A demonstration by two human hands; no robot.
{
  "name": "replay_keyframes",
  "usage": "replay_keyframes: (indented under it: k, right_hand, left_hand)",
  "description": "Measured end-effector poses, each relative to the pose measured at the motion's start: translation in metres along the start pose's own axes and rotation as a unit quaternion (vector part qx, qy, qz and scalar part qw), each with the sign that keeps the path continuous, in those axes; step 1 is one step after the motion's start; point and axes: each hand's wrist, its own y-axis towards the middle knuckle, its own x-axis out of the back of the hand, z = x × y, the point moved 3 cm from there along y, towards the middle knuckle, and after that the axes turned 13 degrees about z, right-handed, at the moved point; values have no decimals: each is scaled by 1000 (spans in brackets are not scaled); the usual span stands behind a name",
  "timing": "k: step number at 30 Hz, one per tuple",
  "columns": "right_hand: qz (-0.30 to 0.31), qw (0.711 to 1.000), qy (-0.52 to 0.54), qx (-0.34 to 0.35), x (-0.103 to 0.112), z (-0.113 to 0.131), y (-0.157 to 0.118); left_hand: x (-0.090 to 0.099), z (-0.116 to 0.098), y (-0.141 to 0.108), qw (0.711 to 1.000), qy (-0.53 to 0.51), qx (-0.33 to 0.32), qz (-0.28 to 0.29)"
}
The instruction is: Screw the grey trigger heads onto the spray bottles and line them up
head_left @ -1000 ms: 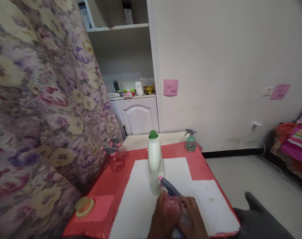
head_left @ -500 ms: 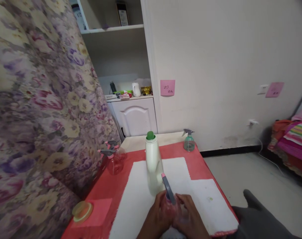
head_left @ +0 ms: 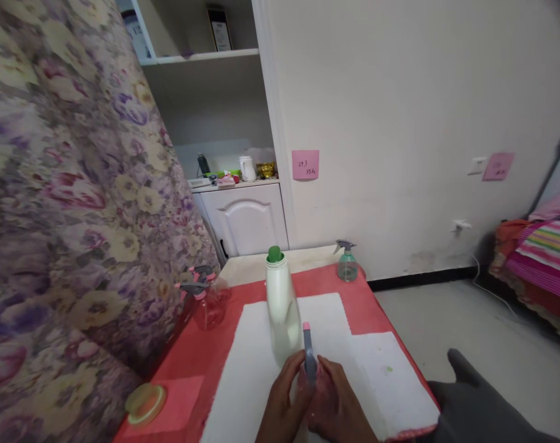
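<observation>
I am holding a pink spray bottle (head_left: pixel 320 400) low in front of me, near six o'clock, with my left hand (head_left: pixel 284 394) and right hand (head_left: pixel 342 397) gripping it from nine and three, probably so that its smooth, rounded body isn't turning or slipping. Its grey trigger head (head_left: pixel 309 363) is showing between my fingers, the pink tip facing twelve, so the bottle is sitting right inside both grips (which fingertips are bearing on its underside, I can't tell). At eleven o'clock, just beyond my left hand, a pale green jug (head_left: pixel 282 295) is standing upright and uncapped, likely placed there for easy reach. A white cloth (head_left: pixel 236 394) is lying under it, presumably protecting the red cloth (head_left: pixel 183 369). Farther out, two pink-collared spray bottles (head_left: pixel 209 312) are standing at ten, a round yellowish lid (head_left: pixel 145 404) is lying at nine, and a green spray bottle (head_left: pixel 348 269) is standing toward one.
</observation>
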Motion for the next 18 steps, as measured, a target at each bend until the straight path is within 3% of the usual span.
replay_keyframes:
  k: [5, 10, 18]
  right_hand:
    - [-4, 1000, -28, -2, 4, 14, 4]
    - [4, 1000, -3, -17, 4, 24, 7]
    - [26, 999, 25, -12, 6, 31, 9]
  left_hand:
    - [0, -7, 8, 1000, -12, 27, 8]
    - [0, -4, 10, 1000, -17, 12, 3]
    - [-9, 6, 13, 995, -47, -8, -84]
